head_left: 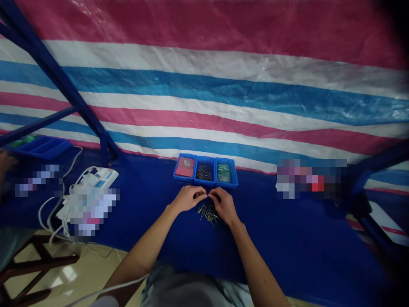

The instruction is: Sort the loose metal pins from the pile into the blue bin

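My left hand (190,198) and my right hand (223,204) meet just in front of the bins, fingertips pinched close together. A tiny dark piece seems to be between them, too small to name. Below the fingers a loose pile of thin metal screw-like pieces (208,214) lies on the blue table (265,221), partly hidden by my right hand. Beyond my hands stand three joined blue bins: the left bin (184,166) has a red packet, the middle bin (204,170) dark screw-like pieces, the right bin (226,171) green-and-clear packets.
At the left lie a white power strip (104,175) and tangled cables (53,217). Further left are a blue divided tray (44,147) and another person's hand (5,164). A striped tarp (204,102) hangs behind the table, with a blue metal frame (64,81) at the left.
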{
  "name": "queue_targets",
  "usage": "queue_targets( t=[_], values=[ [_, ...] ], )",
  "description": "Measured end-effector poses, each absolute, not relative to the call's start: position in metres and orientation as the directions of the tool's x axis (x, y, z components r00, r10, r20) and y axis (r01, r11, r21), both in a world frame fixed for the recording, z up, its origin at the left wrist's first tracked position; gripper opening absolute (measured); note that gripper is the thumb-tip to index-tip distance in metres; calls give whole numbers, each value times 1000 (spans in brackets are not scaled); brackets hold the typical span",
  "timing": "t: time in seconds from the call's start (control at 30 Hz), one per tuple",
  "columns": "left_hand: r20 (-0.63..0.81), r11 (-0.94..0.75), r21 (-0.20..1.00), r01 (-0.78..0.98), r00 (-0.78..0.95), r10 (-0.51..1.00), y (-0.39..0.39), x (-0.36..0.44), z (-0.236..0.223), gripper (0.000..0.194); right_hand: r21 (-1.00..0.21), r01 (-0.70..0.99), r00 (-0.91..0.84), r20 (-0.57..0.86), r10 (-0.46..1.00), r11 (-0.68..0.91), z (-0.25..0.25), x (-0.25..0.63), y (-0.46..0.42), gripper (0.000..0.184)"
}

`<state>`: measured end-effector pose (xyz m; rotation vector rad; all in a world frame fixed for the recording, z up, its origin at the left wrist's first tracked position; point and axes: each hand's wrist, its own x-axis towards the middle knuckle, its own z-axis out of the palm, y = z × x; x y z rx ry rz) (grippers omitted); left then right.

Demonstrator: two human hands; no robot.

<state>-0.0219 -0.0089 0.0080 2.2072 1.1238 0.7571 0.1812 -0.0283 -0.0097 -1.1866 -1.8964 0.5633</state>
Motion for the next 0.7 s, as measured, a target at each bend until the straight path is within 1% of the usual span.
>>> queue_targets(
  t=[0.2, 0.7],
  values=[
    [277, -533, 681, 502, 498, 822, -8, -22, 5, 20, -662, 555, -290, 413, 864, 503, -9, 178, -29, 12],
    [303, -544, 678, 494, 485, 820, -8, -21, 5, 18, -630, 586, -318, 399, 860, 509, -6, 179, -30, 19]
  ],
)
